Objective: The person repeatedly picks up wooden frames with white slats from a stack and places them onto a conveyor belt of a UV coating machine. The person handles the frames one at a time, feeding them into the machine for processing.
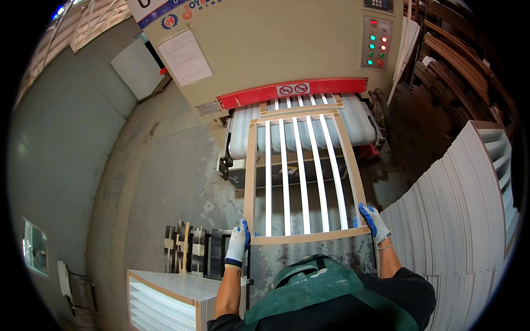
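A brown-edged frame with several white slats [309, 238] stretches away in front of me. Its far end lies on the light, textured conveyor belt [243, 135] of a large machine, and its near end sticks out over the floor. My left hand [237, 244], in a white and blue glove, grips the near left corner. At the near right corner my right hand [376, 225], gloved alike, is closed on the side rail. Some fingers are hidden by the frame. Just beyond, a second slatted frame [301, 108] lies on the belt, partly under the red guard bar [243, 97].
The beige machine body [298, 44] rises ahead, with a lit control panel [377, 44]. Tall stacks of white frames [441, 220] stand close on my right. Another stack [165, 300] is at lower left, beside a dark roller stand [201, 251]. A grey wall [66, 143] runs along the left.
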`<state>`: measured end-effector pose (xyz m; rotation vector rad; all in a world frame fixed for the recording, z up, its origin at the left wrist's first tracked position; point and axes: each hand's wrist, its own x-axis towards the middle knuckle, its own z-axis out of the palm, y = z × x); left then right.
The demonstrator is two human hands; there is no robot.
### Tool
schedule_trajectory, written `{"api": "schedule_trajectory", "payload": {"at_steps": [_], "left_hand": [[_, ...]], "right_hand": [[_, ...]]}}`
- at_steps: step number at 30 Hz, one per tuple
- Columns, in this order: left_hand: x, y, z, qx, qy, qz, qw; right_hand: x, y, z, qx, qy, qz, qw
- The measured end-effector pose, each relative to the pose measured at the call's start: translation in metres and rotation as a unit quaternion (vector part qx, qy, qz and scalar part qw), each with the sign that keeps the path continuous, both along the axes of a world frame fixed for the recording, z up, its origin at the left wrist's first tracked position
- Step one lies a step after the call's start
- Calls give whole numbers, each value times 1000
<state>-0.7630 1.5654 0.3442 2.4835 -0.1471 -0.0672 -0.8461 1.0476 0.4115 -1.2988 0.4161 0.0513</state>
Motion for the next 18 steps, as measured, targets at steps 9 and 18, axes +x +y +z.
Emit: {"api": "schedule_trajectory", "payload": {"at_steps": [9, 18], "left_hand": [[22, -40, 81, -116, 36, 100, 988], [25, -39, 78, -377, 211, 150, 889]], "right_hand": [[-1, -1, 5, 11, 97, -16, 995], [48, -7, -3, -1, 110, -88, 990]]}}
